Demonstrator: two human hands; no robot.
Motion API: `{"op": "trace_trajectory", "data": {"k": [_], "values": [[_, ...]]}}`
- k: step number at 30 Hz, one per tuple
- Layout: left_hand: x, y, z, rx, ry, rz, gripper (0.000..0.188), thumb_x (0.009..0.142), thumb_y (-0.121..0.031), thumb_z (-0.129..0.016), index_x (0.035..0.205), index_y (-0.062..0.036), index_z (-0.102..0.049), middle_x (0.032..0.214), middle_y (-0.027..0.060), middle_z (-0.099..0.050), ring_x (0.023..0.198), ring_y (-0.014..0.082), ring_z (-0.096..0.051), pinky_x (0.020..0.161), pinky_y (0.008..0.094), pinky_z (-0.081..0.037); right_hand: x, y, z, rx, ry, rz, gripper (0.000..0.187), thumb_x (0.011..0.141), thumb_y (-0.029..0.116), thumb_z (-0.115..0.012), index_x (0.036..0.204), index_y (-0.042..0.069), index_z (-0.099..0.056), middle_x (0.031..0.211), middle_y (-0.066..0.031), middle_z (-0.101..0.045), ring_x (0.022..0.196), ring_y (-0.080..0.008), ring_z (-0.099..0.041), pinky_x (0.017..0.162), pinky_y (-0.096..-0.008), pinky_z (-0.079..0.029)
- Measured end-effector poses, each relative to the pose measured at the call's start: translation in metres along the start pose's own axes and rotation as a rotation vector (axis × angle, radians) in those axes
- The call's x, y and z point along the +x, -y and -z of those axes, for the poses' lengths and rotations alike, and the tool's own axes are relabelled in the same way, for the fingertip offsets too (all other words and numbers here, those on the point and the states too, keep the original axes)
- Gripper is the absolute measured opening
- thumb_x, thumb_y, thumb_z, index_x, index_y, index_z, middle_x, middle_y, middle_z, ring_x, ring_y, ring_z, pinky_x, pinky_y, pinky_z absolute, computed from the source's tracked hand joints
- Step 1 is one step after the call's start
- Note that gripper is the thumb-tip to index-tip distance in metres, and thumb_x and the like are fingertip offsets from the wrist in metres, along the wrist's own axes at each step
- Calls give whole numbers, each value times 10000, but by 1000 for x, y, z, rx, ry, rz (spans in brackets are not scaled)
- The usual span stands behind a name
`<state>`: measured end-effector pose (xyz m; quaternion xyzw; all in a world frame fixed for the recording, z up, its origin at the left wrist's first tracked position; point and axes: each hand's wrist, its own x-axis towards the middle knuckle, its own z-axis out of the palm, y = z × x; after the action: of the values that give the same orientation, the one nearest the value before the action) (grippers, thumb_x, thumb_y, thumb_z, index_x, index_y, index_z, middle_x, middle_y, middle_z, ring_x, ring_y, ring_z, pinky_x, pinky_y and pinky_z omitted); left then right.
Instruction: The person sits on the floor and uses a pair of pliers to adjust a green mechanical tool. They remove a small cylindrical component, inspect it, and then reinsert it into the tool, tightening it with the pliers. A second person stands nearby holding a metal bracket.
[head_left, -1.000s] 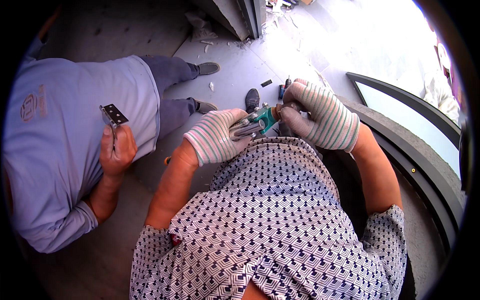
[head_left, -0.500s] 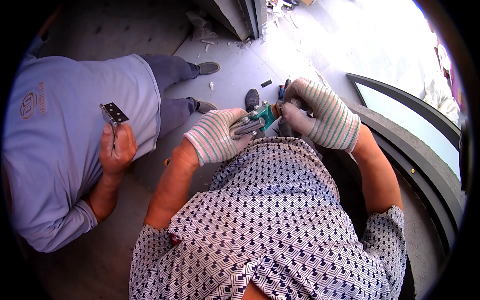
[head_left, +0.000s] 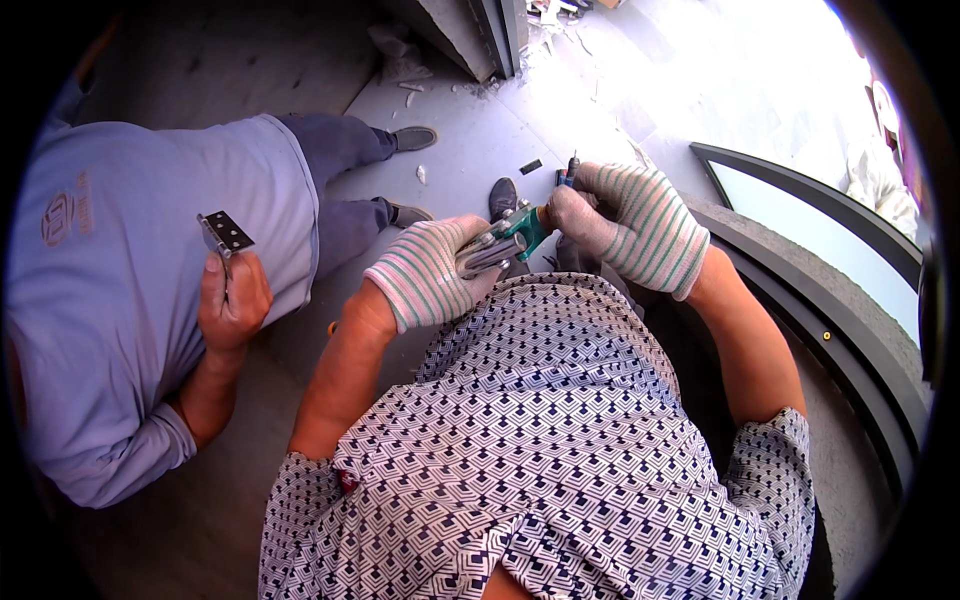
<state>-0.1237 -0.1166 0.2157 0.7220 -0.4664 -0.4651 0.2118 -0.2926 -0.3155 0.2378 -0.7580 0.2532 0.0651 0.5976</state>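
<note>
Both my hands wear white work gloves with green stripes. My left hand [head_left: 428, 272] is closed round a green and silver metal tool [head_left: 528, 228] with several bolt heads and a thick, shiny bar; its exact kind I cannot make out. My right hand [head_left: 632, 220] has its fingers bent in a pinch at the tool's brownish far end, partly hiding it. To my left, another person's hand [head_left: 233, 300] holds up a black butt hinge [head_left: 230, 234] with screw holes.
The other person, in a grey-blue shirt [head_left: 190, 200], stands close on my left. Beyond my right hand a blue and black power tool [head_left: 568, 172] shows, near a small dark plate [head_left: 530, 167] on the floor. A dark frame with glass [head_left: 820, 210] lies at right. Debris litters the far floor.
My right hand has shifted slightly and turned a little at the tool's end. My left hand keeps its hold, and the other person's hinge has hardly moved.
</note>
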Motion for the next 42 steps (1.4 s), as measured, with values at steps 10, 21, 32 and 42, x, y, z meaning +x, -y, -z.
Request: {"op": "trace_trajectory", "data": {"k": [10, 21, 32, 42], "values": [[-3, 5, -4, -71, 13, 47, 145, 857, -115, -714, 946, -31, -638, 763, 80, -645, 674, 157, -604, 662, 332, -508, -4, -14, 9, -15, -26, 283, 204, 970, 199, -680, 1024, 5, -645, 780, -30, -595, 715, -124, -573, 653, -300, -504], [-13, 14, -7, -166, -40, -58, 327, 845, -108, -761, 1139, 4, -673, 944, 99, -715, 804, 143, -659, 773, 304, -549, -10, -28, 12, 284, -80, 96, 296, 970, 295, -639, 1034, 7, -631, 827, 16, -558, 772, -73, -503, 705, -256, -462], [-8, 20, -10, -157, -183, -276, 389, 802, -45, -799, 1155, -1, -644, 1003, 76, -707, 860, 151, -679, 807, 297, -563, -18, -30, 0, 484, 32, -46, 237, 962, 229, -615, 1048, 8, -615, 856, 6, -562, 797, -69, -497, 721, -264, -450], [-2, 35, -16, -233, -254, -379, 404, 832, 1, -765, 1209, -8, -617, 1099, 110, -702, 951, 179, -696, 833, 293, -563, -18, -39, -8, 504, 2, -47, 273, 952, 261, -624, 1046, 5, -622, 889, -5, -571, 825, -85, -503, 756, -279, -454]]}}
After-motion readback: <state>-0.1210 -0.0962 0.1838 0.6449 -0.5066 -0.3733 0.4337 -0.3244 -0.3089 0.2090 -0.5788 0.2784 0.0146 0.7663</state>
